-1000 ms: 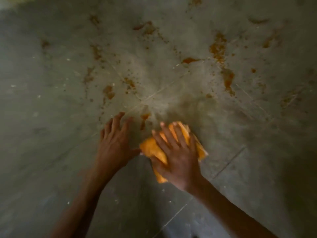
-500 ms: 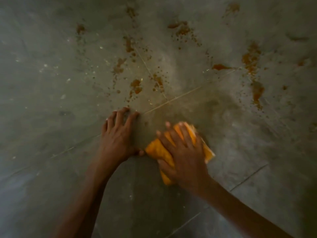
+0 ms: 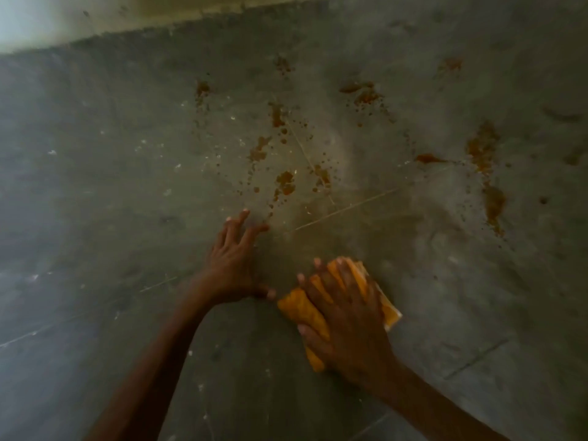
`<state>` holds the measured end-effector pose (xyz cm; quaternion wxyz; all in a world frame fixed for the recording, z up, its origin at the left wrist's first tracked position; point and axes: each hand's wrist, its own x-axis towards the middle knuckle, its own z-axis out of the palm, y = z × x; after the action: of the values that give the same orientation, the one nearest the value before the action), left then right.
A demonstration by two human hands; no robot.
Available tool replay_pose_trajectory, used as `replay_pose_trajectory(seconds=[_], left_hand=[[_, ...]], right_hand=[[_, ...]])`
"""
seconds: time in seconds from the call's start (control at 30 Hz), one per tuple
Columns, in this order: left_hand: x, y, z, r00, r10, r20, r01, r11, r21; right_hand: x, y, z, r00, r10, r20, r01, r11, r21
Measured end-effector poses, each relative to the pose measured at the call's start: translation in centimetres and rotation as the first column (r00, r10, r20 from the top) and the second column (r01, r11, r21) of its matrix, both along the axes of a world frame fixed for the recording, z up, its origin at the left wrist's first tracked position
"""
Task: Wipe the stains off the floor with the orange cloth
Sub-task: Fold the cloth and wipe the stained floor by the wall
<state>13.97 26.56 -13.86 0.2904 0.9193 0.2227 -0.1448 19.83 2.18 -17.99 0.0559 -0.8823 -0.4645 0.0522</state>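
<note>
My right hand point(image 3: 346, 316) presses flat on the folded orange cloth point(image 3: 305, 308), which lies on the grey tiled floor point(image 3: 95, 218); most of the cloth is hidden under the hand. To its left, my left hand point(image 3: 235, 262) rests on the floor with fingers spread, holding nothing. Orange-brown stains point(image 3: 284, 183) spatter the tiles beyond both hands. A larger streak of stains point(image 3: 483, 154) runs down the right side, and further stain patches point(image 3: 362, 93) lie farther back.
A pale wall base point(image 3: 95, 17) borders the floor along the top left. Thin tile joints point(image 3: 350, 206) cross the floor diagonally. Small white specks point(image 3: 51, 152) dot the left tiles.
The view has tilted up and the hands sit lower in frame. The cloth under my right hand has slid back toward me, away from the stains; the wall edge has come into view.
</note>
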Motion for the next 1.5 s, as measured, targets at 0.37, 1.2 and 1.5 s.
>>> replay_pose_trajectory(seconds=[0.37, 1.2, 1.5], left_hand=[[4.3, 13.4, -0.1, 0.962, 0.129, -0.240, -0.080, 0.976, 0.202], [2.6, 12.9, -1.3, 0.969, 0.240, 0.058, -0.246, 0.962, 0.116], [2.4, 13.7, -1.3, 0.963, 0.256, 0.084, -0.261, 0.964, 0.049]], right_hand=[[15.6, 27.4, 0.0, 0.994, -0.085, -0.065, 0.088, 0.995, 0.038], [10.1, 18.4, 0.4, 0.997, 0.032, -0.075, -0.037, 0.997, -0.075], [10.2, 20.0, 0.3, 1.000, -0.003, -0.016, 0.004, 0.999, 0.047]])
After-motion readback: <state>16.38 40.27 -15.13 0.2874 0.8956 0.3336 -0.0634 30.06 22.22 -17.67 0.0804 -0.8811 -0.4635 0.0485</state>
